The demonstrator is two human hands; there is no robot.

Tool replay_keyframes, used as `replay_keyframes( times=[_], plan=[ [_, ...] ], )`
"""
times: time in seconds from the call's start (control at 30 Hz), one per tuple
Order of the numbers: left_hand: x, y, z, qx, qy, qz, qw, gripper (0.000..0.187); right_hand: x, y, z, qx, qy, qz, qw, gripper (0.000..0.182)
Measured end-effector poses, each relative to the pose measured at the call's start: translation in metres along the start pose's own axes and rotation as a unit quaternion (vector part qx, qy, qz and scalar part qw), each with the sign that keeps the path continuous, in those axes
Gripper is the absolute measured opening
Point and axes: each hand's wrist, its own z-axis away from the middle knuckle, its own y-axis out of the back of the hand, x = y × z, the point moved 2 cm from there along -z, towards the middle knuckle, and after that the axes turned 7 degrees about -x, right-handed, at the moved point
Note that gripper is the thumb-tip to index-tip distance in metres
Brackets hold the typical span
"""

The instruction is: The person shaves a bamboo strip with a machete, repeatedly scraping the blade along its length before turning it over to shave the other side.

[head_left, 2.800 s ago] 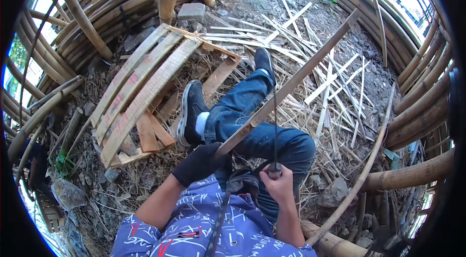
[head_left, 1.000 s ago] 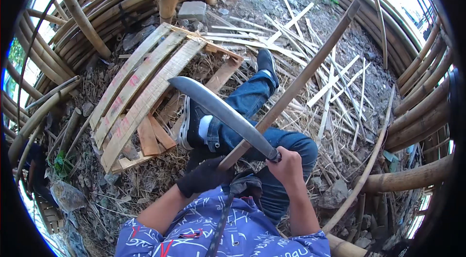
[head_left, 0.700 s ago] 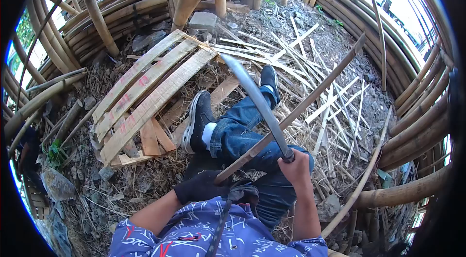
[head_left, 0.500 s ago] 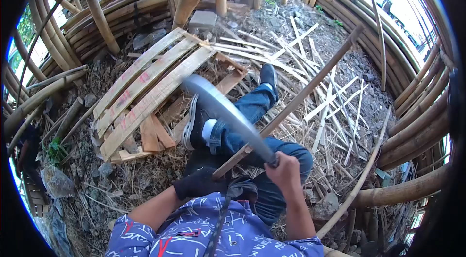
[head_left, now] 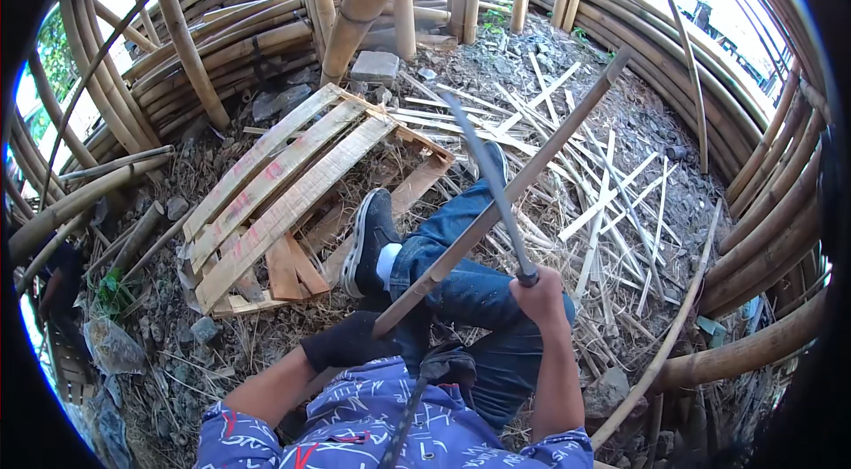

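My left hand (head_left: 348,341), in a black glove, is closed round the lower end of a long wooden strip (head_left: 514,191). The strip slants up to the right across my legs. In my bare right hand (head_left: 541,294) is the handle of a long-bladed knife (head_left: 491,169). Its blade points up and to the left, seen nearly edge-on, and crosses the strip in view; whether they touch I cannot tell.
A slatted wooden pallet (head_left: 288,194) lies left of my feet. Thin split strips (head_left: 612,194) are scattered on the right. Bamboo poles (head_left: 736,349) surround the area. A grey block (head_left: 375,67) stands behind the pallet. Part of a person (head_left: 64,278) shows at far left.
The knife blade has swung right and turned from its broad face to nearly edge-on. My right hand has moved slightly right, and the strip with my left hand has shifted slightly left.
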Motion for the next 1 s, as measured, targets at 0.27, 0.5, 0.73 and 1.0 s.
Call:
replay_keyframes(
  times=[0.27, 0.5, 0.73, 1.0],
  plan=[
    [0.011, 0.014, -0.02, -0.033, 0.069, -0.043, 0.996, 0.031, -0.026, -0.01, 0.021, -0.082, 0.019, -0.113, 0.99, 0.026],
    [-0.004, 0.009, -0.031, -0.072, 0.016, -0.06, 0.995, 0.031, -0.036, -0.014, 0.016, -0.274, -0.049, -0.221, 0.935, 0.028],
    [-0.003, 0.012, -0.025, -0.059, 0.085, -0.054, 0.993, 0.026, 0.036, -0.007, 0.001, -0.213, -0.129, -0.267, 0.931, 0.021],
    [0.0, 0.005, -0.031, -0.08, 0.094, -0.03, 0.992, 0.03, 0.015, -0.024, 0.025, -0.195, -0.031, -0.147, 0.969, 0.032]
  ],
)
